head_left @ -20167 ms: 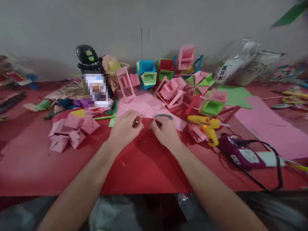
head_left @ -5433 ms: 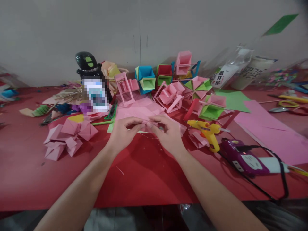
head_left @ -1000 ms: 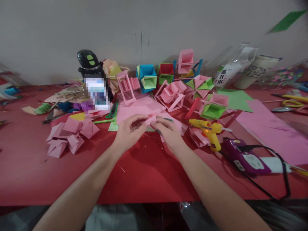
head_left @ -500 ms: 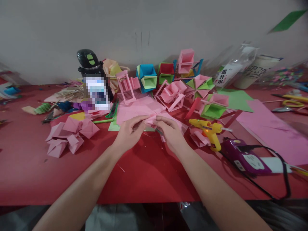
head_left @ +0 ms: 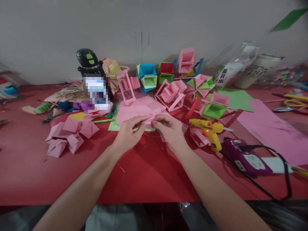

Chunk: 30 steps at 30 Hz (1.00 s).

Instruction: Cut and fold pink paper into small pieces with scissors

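Observation:
Between my two hands is a small folded piece of pink paper (head_left: 150, 120), pinched at both ends. My left hand (head_left: 131, 131) is closed on its left side with thumb and fingertips. From the right, my right hand (head_left: 171, 131) grips the other side, its fingers curled; they partly hide the paper. Flat pink sheets (head_left: 134, 109) lie just beyond the hands. A cluster of folded pink paper pieces (head_left: 69, 134) rests to the left. To the right, a yellow hot glue gun (head_left: 209, 130) with a small orange light lies over another folded pink piece (head_left: 199, 137).
Folded paper models (head_left: 146, 77) line the wall. A phone (head_left: 97, 93) leans on a black stand (head_left: 90, 61) at back left. A purple power strip (head_left: 245, 158) with a black cord sits right, near scissors (head_left: 292, 103), a bottle (head_left: 231, 69) and a cup (head_left: 253, 72).
The pink paper has tilted slightly between my fingers and shifted a little left. My right fingers have shifted their grip slightly; the left hand is nearly still.

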Available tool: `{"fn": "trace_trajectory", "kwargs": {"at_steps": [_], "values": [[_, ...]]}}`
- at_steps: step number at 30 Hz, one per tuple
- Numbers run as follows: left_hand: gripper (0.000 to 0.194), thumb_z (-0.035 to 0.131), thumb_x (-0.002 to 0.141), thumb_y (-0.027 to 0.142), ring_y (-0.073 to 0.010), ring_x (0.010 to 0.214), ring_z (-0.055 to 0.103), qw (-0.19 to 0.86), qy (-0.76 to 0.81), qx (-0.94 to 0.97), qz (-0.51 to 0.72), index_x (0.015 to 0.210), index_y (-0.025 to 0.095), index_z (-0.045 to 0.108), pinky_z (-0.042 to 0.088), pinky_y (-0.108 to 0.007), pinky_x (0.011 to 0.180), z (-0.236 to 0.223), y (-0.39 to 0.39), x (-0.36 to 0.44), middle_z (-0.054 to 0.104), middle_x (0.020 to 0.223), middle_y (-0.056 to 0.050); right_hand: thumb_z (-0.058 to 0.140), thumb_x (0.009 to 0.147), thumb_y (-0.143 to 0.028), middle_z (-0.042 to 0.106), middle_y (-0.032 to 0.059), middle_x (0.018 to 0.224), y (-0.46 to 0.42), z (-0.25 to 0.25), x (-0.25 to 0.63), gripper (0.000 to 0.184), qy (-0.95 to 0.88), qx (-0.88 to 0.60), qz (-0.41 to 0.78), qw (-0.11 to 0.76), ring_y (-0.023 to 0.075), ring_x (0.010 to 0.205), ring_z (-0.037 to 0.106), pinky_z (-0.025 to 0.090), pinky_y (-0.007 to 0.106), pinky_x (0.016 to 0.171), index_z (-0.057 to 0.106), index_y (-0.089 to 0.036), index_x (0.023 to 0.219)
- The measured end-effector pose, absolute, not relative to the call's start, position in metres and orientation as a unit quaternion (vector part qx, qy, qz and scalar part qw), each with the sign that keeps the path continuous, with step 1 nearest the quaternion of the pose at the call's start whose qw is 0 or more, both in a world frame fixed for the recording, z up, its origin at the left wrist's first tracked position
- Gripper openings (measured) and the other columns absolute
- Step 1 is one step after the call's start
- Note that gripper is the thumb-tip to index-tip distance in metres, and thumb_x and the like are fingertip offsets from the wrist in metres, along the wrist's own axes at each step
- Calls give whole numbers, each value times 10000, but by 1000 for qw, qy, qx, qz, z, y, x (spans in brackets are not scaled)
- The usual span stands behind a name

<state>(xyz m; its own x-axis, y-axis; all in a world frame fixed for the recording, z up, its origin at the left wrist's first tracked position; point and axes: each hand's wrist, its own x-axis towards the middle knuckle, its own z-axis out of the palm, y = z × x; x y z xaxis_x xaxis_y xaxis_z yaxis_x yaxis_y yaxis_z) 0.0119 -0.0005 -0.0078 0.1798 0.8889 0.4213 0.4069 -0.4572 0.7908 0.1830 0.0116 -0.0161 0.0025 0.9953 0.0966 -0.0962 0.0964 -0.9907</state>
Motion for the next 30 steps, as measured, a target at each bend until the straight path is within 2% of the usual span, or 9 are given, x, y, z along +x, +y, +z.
{"fn": "trace_trajectory", "kwargs": {"at_steps": [4, 8, 12, 16, 24, 30], "values": [[267, 556, 987, 295, -202, 1002, 732, 303, 444, 720, 439, 1206, 209, 683, 593, -313, 851, -10, 2, 7, 756, 1154, -76, 768, 726, -304, 666, 2, 722, 12, -17, 184, 145, -488, -457, 501, 549, 137, 674, 587, 462, 287, 676, 716, -190, 800], [259, 551, 997, 379, -193, 826, 745, 365, 430, 698, 442, 1178, 201, 606, 610, -317, 752, -14, 5, 1, 751, 926, -58, 776, 734, -337, 645, -6, 736, 13, -17, 184, 193, -490, -456, 497, 552, 120, 654, 565, 446, 270, 637, 683, -184, 807], [198, 524, 1007, 355, -178, 755, 734, 381, 431, 702, 420, 1150, 225, 570, 606, -297, 690, -19, 6, 2, 708, 885, -34, 751, 757, -302, 619, -13, 735, 13, -17, 183, 170, -526, -473, 434, 559, 112, 638, 542, 437, 259, 609, 624, -191, 781], [155, 491, 1017, 332, -152, 659, 714, 384, 438, 704, 406, 1132, 240, 540, 597, -282, 638, -22, 6, 4, 674, 862, -9, 714, 784, -259, 663, 12, 764, 12, -14, 184, 85, -578, -484, 382, 534, 129, 671, 571, 460, 274, 638, 670, -186, 791], [104, 514, 1006, 330, -163, 740, 715, 419, 417, 717, 371, 1039, 232, 507, 609, -315, 709, -18, 7, 2, 674, 875, -14, 720, 828, -307, 721, 64, 929, 11, -19, 185, 110, -640, -497, 326, 488, 178, 810, 638, 498, 315, 715, 753, -211, 870], [50, 504, 998, 277, -170, 716, 709, 412, 433, 731, 328, 1033, 241, 493, 570, -310, 690, -18, 10, -2, 700, 802, -5, 719, 814, -279, 734, 84, 987, 12, -25, 186, 178, -664, -496, 325, 456, 190, 822, 651, 517, 336, 726, 750, -191, 965]]}}
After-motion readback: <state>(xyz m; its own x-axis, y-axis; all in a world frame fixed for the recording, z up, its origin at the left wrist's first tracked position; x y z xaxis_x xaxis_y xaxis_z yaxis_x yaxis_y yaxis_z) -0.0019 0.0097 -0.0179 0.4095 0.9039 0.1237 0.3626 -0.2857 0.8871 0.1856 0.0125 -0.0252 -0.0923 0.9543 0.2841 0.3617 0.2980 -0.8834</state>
